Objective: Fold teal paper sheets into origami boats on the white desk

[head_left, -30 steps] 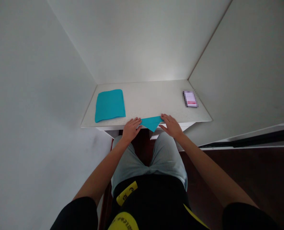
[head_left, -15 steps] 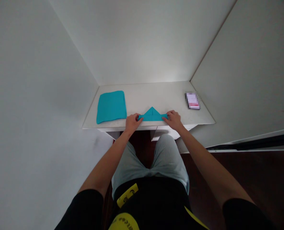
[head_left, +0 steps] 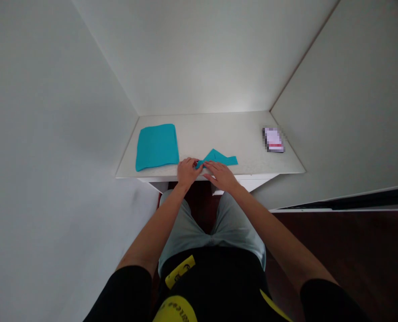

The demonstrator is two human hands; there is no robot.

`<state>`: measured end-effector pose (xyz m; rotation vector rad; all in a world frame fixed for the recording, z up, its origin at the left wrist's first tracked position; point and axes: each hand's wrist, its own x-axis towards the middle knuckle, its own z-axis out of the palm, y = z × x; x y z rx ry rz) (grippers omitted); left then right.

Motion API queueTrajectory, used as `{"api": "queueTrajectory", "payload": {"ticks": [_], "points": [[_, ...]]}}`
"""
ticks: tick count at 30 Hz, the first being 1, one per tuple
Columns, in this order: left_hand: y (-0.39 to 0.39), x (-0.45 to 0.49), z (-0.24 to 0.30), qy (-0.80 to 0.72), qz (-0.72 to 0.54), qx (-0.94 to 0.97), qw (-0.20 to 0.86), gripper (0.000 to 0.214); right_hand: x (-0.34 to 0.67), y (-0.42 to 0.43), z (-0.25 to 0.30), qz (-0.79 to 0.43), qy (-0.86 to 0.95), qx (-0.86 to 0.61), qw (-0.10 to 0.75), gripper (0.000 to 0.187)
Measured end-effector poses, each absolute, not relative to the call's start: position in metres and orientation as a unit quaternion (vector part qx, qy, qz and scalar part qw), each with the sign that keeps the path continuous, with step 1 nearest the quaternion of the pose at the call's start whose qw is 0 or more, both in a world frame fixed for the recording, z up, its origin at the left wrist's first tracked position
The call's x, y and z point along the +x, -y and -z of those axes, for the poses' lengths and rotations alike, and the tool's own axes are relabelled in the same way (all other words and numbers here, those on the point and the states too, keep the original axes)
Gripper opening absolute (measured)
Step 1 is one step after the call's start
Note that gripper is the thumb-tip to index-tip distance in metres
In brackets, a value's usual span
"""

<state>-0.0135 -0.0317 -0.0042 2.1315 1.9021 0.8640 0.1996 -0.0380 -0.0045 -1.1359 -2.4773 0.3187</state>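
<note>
A small folded teal paper (head_left: 220,158) with a peak in its middle lies near the front edge of a white table (head_left: 219,129). My left hand (head_left: 188,171) pinches the paper's left end, fingers closed on it. My right hand (head_left: 221,175) lies flat over the paper's lower left part, fingers stretched out and pressing down right beside the left hand. The paper's right end sticks out free to the right.
A stack of teal square sheets (head_left: 157,146) lies on the table's left side. A small pixelated card or booklet (head_left: 273,139) rests at the right near the wall. White walls close in the table on three sides. My knees sit below the front edge.
The folded paper was turned peak-up and set on the table. My right hand slid from the paper's right end to its left part, beside my left hand.
</note>
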Motion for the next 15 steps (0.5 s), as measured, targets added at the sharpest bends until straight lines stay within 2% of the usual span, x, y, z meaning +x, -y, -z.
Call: {"api": "queueTrajectory", "payload": {"ticks": [7, 15], "points": [[0.047, -0.017, 0.007, -0.590, -0.273, 0.757, 0.059, 0.028, 0.197, 0.039, 0.017, -0.116, 0.883, -0.408, 0.203, 0.060], [0.081, -0.011, 0.011, -0.539, -0.215, 0.814, 0.016, 0.051, 0.195, 0.040, 0.016, -0.121, 0.877, -0.416, 0.207, 0.056]]}}
